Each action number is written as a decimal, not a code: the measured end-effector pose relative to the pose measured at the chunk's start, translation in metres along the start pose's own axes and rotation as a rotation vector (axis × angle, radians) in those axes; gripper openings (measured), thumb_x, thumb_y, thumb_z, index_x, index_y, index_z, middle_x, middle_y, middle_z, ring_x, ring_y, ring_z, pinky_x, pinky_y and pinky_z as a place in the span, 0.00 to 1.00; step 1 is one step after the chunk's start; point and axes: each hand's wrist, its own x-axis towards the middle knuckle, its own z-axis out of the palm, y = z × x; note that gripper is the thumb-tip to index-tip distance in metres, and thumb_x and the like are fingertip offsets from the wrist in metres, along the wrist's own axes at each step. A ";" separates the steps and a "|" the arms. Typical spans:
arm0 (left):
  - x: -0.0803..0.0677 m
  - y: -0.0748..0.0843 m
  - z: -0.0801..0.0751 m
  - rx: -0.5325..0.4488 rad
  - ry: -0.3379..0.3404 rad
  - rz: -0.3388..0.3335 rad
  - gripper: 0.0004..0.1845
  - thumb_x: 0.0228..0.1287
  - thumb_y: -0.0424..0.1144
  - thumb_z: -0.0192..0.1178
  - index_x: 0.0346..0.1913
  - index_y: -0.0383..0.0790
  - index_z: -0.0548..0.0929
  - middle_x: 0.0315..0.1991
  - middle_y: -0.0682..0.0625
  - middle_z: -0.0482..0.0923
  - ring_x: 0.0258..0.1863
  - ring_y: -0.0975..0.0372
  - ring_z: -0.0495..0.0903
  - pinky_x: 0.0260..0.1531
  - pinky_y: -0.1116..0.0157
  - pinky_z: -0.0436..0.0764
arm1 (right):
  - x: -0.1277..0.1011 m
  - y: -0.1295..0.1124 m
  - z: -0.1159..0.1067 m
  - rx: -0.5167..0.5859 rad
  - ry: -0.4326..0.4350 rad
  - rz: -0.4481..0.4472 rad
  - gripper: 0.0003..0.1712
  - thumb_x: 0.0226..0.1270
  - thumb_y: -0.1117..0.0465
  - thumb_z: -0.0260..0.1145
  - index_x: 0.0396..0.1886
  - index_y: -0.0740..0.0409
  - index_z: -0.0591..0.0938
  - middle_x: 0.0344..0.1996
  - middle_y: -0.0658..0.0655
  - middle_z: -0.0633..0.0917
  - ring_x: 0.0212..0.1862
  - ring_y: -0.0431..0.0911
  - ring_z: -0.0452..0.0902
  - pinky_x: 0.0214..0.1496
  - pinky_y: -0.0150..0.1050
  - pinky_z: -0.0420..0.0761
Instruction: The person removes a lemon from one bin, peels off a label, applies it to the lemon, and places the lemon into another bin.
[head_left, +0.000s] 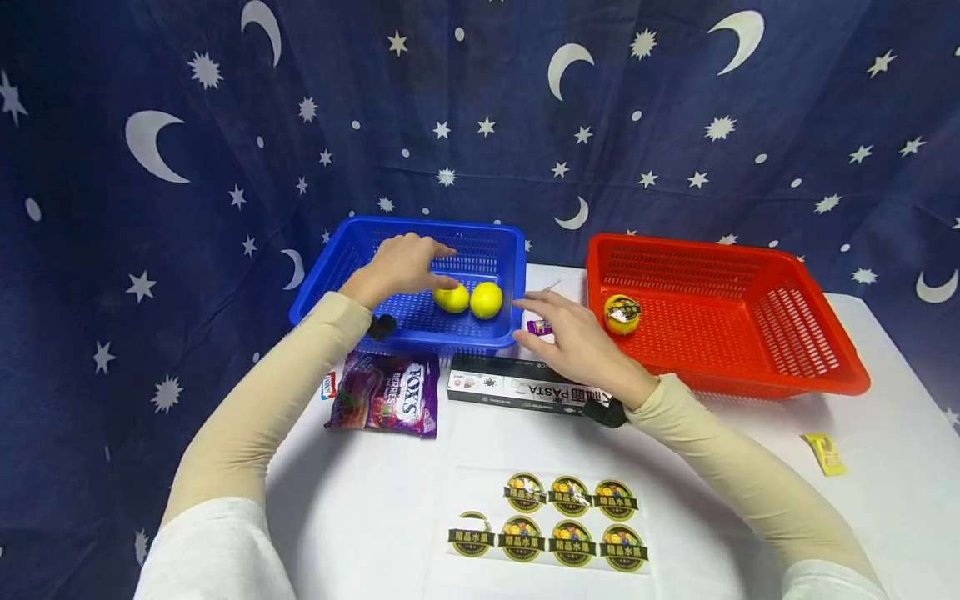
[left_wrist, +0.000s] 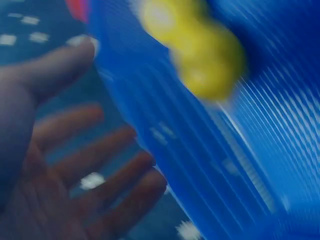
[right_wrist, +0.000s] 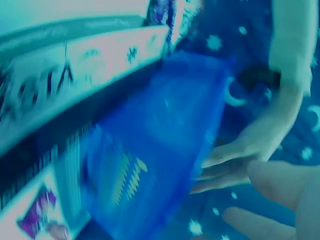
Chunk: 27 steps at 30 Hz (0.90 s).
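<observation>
My left hand [head_left: 405,265] is held above the blue basket [head_left: 519,267] with its fingers stretched out, gripping nothing. Two round yellow fruits, lemons by their look, lie in that basket: one lemon [head_left: 452,298] is partly below the left thumb, the other lemon [head_left: 487,300] sits to its right. By the basket's right wall, my right hand [head_left: 573,337] hovers with fingers extended and nothing between them. In the left wrist view the lemons [left_wrist: 212,62] are blurred, and the left hand's fingers spread beside the basket wall [left_wrist: 165,135].
A red basket [head_left: 712,367] on the right holds one fruit [head_left: 622,314] with a round label. In front lie a Fox's candy bag [head_left: 386,396], a pasta box [head_left: 495,385] and a sheet of round stickers [head_left: 573,542]. A yellow packet [head_left: 825,454] lies far right.
</observation>
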 end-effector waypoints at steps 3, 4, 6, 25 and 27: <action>0.024 -0.017 0.003 0.061 -0.162 0.024 0.36 0.63 0.59 0.69 0.73 0.54 0.75 0.71 0.46 0.75 0.68 0.47 0.76 0.64 0.45 0.76 | 0.005 -0.004 0.018 -0.062 -0.031 0.037 0.33 0.74 0.45 0.64 0.69 0.61 0.78 0.72 0.69 0.74 0.72 0.65 0.72 0.71 0.63 0.72; 0.031 -0.020 0.005 0.070 -0.203 0.036 0.37 0.62 0.58 0.70 0.73 0.54 0.75 0.71 0.46 0.76 0.70 0.47 0.75 0.66 0.44 0.74 | 0.006 -0.005 0.022 -0.072 -0.037 0.049 0.33 0.74 0.44 0.64 0.69 0.61 0.78 0.72 0.70 0.73 0.71 0.65 0.72 0.71 0.62 0.73; 0.042 -0.022 0.010 0.061 -0.265 0.058 0.37 0.60 0.57 0.73 0.72 0.54 0.76 0.69 0.46 0.78 0.69 0.49 0.76 0.67 0.46 0.74 | 0.006 -0.005 0.029 -0.086 -0.042 0.068 0.33 0.74 0.43 0.64 0.68 0.62 0.78 0.73 0.70 0.72 0.71 0.66 0.72 0.70 0.63 0.73; 0.052 -0.023 0.041 -0.072 -0.277 0.115 0.33 0.54 0.48 0.79 0.65 0.50 0.83 0.62 0.49 0.84 0.58 0.55 0.82 0.65 0.53 0.77 | 0.005 -0.004 0.036 -0.012 -0.007 0.090 0.33 0.73 0.42 0.66 0.65 0.61 0.81 0.73 0.68 0.72 0.71 0.64 0.73 0.72 0.59 0.73; 0.048 -0.024 0.038 -0.087 -0.257 0.109 0.33 0.54 0.48 0.79 0.65 0.50 0.83 0.61 0.49 0.85 0.56 0.55 0.83 0.64 0.53 0.77 | 0.003 -0.002 0.037 0.006 -0.006 0.099 0.33 0.72 0.42 0.66 0.66 0.60 0.81 0.74 0.67 0.72 0.72 0.63 0.72 0.73 0.59 0.72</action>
